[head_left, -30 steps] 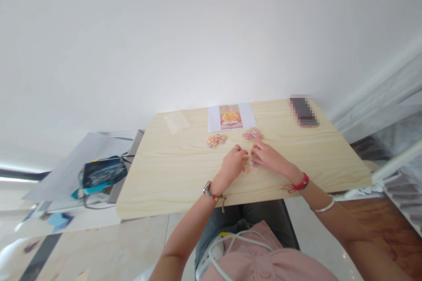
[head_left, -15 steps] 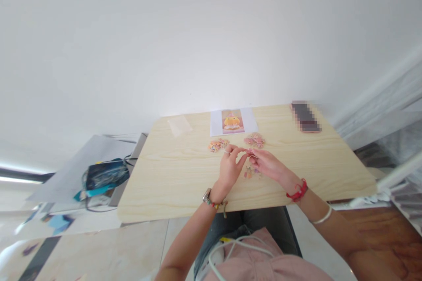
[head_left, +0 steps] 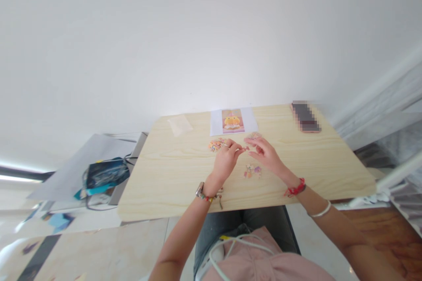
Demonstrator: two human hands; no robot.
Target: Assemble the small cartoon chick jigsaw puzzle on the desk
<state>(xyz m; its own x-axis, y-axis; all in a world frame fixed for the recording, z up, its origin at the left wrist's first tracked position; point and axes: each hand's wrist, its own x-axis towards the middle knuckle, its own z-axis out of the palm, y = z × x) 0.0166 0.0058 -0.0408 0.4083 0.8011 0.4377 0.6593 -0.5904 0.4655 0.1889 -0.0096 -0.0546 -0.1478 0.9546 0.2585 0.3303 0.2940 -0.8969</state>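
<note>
Above the middle of the table, my left hand point(head_left: 227, 158) pinches a small pink jigsaw piece point(head_left: 246, 148) between thumb and fingertips. Just to its right is my right hand point(head_left: 266, 154), its thumb and fingers apart and nothing visible in them. Its fingertips reach over the near side of a pile of pink jigsaw pieces point(head_left: 253, 135), partly covering it. An orange and yellow pile of pieces point(head_left: 216, 144) lies beside my left knuckles. Nearer to me, a smaller group of purple and orange pieces point(head_left: 252, 171) rests on the table between my wrists.
A printed sheet with a pumpkin picture point(head_left: 233, 121) lies at the back of the wooden table point(head_left: 158, 167). Thin clear plastic point(head_left: 180, 125) is at the back left, a phone point(head_left: 306, 117) at the back right. A dark bag point(head_left: 107, 175) stands left of the table.
My hands have drawn apart. The right hand has let go and opened, shifting right and toward the pink pile, while my left hand keeps the piece. The small near group is now uncovered.
</note>
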